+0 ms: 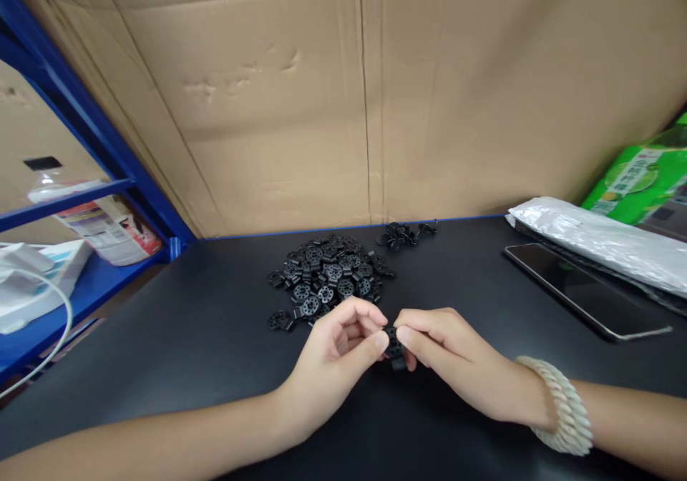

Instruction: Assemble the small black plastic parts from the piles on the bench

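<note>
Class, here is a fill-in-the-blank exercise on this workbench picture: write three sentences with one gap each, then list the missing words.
1. Both hands, the left hand and the right hand, pinch one small black part between their ____.
2. The pile of black parts lies on a table whose colour is ____.
3. The beaded bracelet sits on the ____ wrist.

Missing words: fingertips; black; right

A small black round plastic part with holes (393,343) — pinched between the fingertips of both hands, just above the black tabletop, partly hidden.
</note>
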Tool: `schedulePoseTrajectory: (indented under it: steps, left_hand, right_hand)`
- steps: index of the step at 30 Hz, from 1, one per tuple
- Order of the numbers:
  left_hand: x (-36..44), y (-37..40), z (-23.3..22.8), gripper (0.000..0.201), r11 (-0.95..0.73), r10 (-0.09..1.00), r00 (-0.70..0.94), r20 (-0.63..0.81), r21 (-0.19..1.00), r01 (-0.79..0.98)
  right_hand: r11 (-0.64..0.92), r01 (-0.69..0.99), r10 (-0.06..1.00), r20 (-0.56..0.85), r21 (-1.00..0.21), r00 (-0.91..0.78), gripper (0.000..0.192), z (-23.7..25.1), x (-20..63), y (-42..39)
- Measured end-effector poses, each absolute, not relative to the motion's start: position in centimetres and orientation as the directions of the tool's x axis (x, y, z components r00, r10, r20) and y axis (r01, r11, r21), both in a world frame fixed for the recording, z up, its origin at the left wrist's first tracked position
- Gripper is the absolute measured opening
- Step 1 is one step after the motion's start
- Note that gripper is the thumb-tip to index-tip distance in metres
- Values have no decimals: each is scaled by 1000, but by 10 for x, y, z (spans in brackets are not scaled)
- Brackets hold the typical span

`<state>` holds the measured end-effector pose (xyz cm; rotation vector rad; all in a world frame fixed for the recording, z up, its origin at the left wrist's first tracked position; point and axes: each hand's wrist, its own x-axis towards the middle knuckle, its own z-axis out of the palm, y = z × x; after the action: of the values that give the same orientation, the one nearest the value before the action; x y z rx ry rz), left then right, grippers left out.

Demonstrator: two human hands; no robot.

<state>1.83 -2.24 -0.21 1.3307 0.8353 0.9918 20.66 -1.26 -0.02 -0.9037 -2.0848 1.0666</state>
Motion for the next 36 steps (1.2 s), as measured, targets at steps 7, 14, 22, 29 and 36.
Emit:
schedulePoseTrajectory:
  steps: [7, 14, 22, 29, 36]
  left_hand:
    - [18, -21, -3, 18, 3, 932, 357, 59, 985, -170]
    - [20, -26, 2, 19, 33, 942, 335, 16, 989, -143]
    - [-1, -3, 33, 9, -359, 925, 227, 304, 895, 263]
    - [-52, 52, 72, 8, -531, 847, 468, 250, 429, 731]
    - [-32, 30, 55, 16, -567, 811, 408, 418, 394, 724]
  right_hand:
    - [473, 331, 786, 220, -817, -578, 33, 1, 203, -14]
    - [520, 312, 755, 258, -795, -603, 34, 1, 204, -17]
    - [395, 286, 822, 197, -873, -534, 34, -1, 209, -8]
    - [353, 304, 827, 143, -885, -543, 37, 0, 209, -9]
    - [313, 293, 855, 134, -903, -502, 39, -2, 210, -8]
